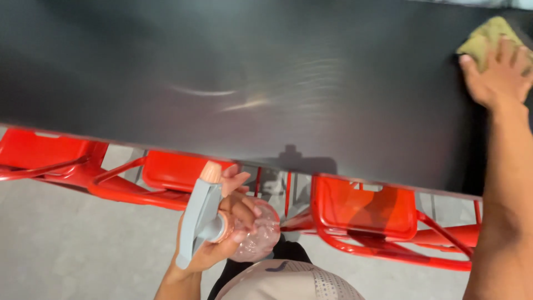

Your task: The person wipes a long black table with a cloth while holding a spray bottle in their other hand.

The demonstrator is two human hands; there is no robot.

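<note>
My left hand [230,225] grips a clear spray bottle [258,233] with a grey trigger head and a peach nozzle [201,214], held low in front of my body, below the table's near edge. My right hand [497,75] is stretched out to the far right of the dark table top [222,66], its fingers spread flat on a yellowish-green cloth [488,33] that lies pressed against the surface. Faint wet streaks [244,103] shine near the middle of the table top.
Red metal-framed seats are tucked under the table's near edge: one on the left [39,150], one in the middle [175,169], one on the right [363,208]. Grey floor [72,244] lies below them. My patterned pale shirt [288,283] shows at the bottom.
</note>
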